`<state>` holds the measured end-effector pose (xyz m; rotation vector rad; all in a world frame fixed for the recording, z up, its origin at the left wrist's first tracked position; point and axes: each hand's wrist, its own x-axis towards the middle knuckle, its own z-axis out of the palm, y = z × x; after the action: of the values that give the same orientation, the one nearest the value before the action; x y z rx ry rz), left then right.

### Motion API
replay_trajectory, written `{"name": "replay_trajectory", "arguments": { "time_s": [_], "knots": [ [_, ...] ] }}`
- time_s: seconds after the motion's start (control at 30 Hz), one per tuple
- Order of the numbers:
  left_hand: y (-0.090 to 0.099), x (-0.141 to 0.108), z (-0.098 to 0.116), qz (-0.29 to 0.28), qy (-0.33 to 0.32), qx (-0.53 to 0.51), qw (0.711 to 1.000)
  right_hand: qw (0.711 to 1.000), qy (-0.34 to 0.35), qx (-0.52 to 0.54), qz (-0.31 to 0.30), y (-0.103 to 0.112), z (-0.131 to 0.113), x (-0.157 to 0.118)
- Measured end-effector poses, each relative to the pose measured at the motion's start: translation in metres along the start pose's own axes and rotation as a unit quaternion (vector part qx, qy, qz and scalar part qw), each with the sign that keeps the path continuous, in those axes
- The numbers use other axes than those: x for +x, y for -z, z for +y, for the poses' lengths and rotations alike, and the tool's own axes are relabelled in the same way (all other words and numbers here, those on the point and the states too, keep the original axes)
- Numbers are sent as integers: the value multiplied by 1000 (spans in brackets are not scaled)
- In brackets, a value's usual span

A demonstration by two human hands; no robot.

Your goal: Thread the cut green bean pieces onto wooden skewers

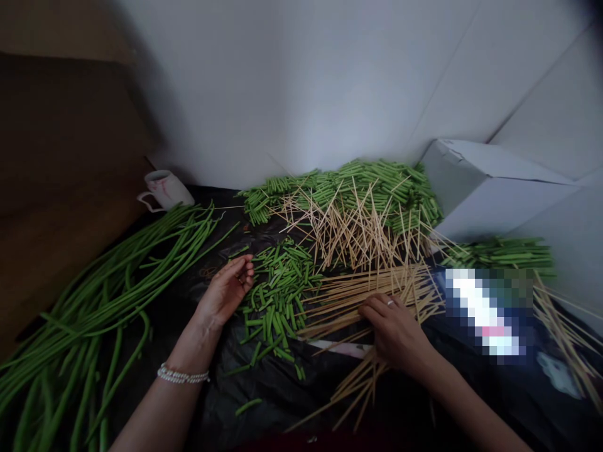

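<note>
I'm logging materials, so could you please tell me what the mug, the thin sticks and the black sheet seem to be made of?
The mug: probably glazed ceramic, smooth and pale with a pinkish pattern. The thin sticks: likely bare bamboo or wood, straight and tan. The black sheet: perhaps plastic film, given its creases and faint sheen.

Dark sheeting is lying open between the long beans and the cut pieces, leaving my grip a passage; the loose sticks and white box are obstructing the far right.
</note>
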<state>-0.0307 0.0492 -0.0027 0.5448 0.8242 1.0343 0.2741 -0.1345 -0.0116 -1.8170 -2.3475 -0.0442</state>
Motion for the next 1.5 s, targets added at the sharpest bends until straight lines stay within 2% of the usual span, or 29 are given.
{"name": "replay_trajectory", "arguments": {
  "time_s": [0.13,0.47,0.8,1.07,1.23,1.5],
  "knots": [
    [-1,0,0,0,4,3,1000,1000,-11,18,0,0,2,-6],
    [1,1,-1,-2,0,5,1000,1000,-4,2,31,-1,4,3],
    [-2,-1,-1,7,1,11,1000,998,15,-52,6,-3,-3,11],
    [-5,-2,0,10,1,12,1000,1000,-20,23,-4,1,0,-3],
    [-5,-3,1,8,2,9,1000,1000,-13,-10,24,4,10,13],
    [-5,-3,1,10,1,9,1000,998,-11,-50,-23,5,17,18]
  ]
}}
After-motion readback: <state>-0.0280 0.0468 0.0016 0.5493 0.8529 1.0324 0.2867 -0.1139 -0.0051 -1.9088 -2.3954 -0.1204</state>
